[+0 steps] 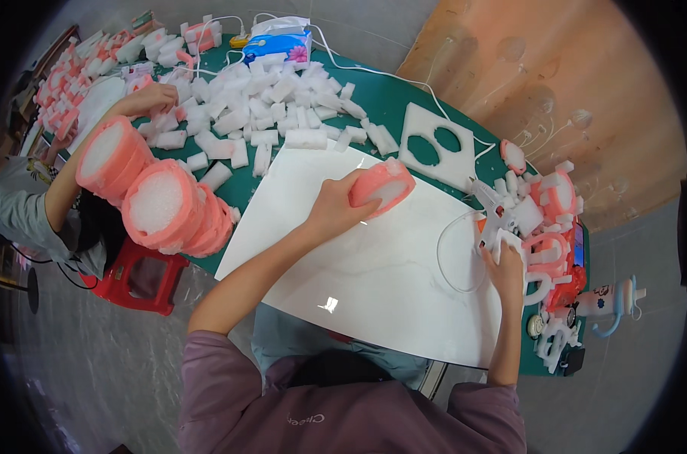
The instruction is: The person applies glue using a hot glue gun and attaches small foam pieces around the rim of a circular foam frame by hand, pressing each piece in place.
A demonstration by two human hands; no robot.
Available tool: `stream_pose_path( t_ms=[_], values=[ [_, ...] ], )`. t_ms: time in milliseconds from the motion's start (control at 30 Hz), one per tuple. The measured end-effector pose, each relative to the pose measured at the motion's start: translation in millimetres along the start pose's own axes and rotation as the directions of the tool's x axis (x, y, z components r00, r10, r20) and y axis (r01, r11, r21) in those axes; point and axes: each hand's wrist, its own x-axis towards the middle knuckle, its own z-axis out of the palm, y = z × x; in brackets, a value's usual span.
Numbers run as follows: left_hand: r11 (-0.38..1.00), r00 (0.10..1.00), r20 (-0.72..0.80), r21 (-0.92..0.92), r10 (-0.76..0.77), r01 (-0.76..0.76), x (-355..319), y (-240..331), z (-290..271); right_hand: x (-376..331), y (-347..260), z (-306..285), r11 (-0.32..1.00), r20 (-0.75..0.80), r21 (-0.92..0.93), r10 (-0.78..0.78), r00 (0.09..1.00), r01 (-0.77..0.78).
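Observation:
My left hand (336, 203) is closed round a pink foam piece with a white oval centre (389, 194), held over the glossy white board (343, 303). At the board's right side, my right hand (508, 266) is wrapped round the handle of a white hot glue gun (492, 203). The gun's nozzle points up and away toward a white foam sheet with two round holes (449, 168). A thin white cord loops across the board beside the gun. Pink and white foam pieces (549, 253) lie close to the right of that hand.
White foam blocks (272, 94) are heaped along the green table's far side, near a blue tissue pack (279, 47). Stacked pink foam rings (158, 204) stand at the left above a red stool (143, 276). A co-worker's hand (158, 98) reaches into foam pieces. A tumbler (597, 301) is beyond the right edge.

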Motion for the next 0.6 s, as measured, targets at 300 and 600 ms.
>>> stream_pose_path(
  t_ms=[300,600],
  values=[
    [0.995,0.968,0.239,-0.072,0.082,-0.067,1.9,-1.6,-15.4,46.9,-114.7,-56.8,0.810,-0.231,0.390,-0.373,0.898,0.437],
    [0.978,0.899,0.392,-0.016,0.196,-0.206,9.3,-8.9,-21.3,174.4,-194.5,30.4,0.553,0.024,0.044,-0.833,0.553,0.832]
  ],
)
